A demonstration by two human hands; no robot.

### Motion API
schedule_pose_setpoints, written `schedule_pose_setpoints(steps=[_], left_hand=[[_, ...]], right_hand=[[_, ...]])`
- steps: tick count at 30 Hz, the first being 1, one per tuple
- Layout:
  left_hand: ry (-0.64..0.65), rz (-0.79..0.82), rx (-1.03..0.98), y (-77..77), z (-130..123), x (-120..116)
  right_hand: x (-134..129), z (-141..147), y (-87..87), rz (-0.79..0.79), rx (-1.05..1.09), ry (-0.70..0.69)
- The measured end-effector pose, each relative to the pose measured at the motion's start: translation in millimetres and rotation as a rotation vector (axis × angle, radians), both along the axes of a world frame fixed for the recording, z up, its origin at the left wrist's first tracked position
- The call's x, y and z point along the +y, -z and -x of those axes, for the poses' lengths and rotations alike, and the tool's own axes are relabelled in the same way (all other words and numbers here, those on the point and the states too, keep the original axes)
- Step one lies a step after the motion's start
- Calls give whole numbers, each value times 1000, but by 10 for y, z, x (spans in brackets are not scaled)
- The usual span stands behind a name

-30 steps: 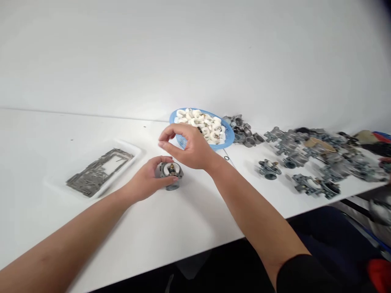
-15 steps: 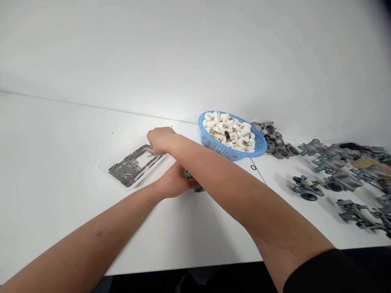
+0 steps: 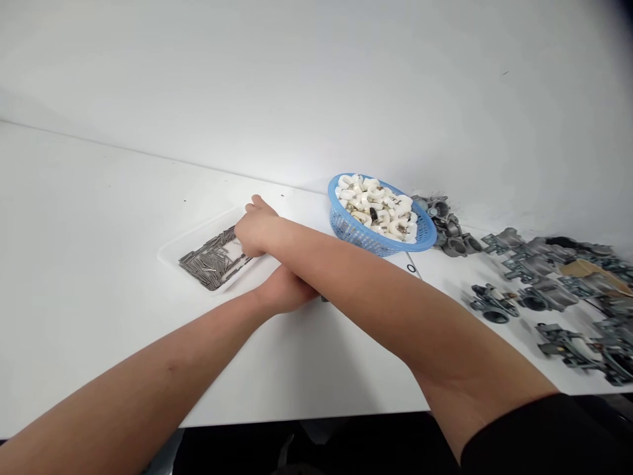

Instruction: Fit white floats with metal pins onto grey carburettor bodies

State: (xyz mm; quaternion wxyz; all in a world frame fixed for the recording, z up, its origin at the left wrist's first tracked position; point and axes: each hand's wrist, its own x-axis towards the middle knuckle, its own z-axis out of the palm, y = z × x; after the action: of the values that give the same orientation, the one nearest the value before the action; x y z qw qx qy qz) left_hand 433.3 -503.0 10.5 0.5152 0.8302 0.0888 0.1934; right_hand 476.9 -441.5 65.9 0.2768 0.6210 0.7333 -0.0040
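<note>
My right hand reaches across my left arm and is over the right end of a white plastic tray. Its fingers are curled, with the tips hidden, so what they pinch does not show. Many thin metal pins lie in that tray, mostly at its left end. Below my right forearm, my left hand is closed around a carburetor. Only a small dark edge of this part shows; the forearm and fingers cover the rest.
A blue basket full of white ring-shaped floats stands against the wall. Behind it are grey metal bowls. Several carburetors are spread over the right side. A small black O-ring lies on the white table.
My right hand has shifted slightly left within the tray, a knuckle now raised. The carburetor in my left hand has become more hidden. The whole view has tilted a little.
</note>
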Motion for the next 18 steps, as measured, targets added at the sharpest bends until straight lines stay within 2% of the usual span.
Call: schedule_pose_setpoints(steps=[3, 6, 9, 11, 14, 18], left_hand=[[10, 75, -17, -15, -9, 8], [54, 151, -41, -48, 34, -69], [-27, 212, 104, -59, 73, -147], [-93, 237, 205, -43, 77, -162], [-70, 309, 206, -7, 65, -140], [-10, 402, 172, 6, 64, -112]], right_hand=[[12, 43, -82, -11, 41, -17], [-158, -29, -334, -117, 215, -28], [-605, -275, -612, -291, 452, -31], [-1010, -511, -688, -418, 620, -62], [-1621, -874, -555, -725, 866, -115], [-2218, -1191, -82, -1071, 1010, 1]])
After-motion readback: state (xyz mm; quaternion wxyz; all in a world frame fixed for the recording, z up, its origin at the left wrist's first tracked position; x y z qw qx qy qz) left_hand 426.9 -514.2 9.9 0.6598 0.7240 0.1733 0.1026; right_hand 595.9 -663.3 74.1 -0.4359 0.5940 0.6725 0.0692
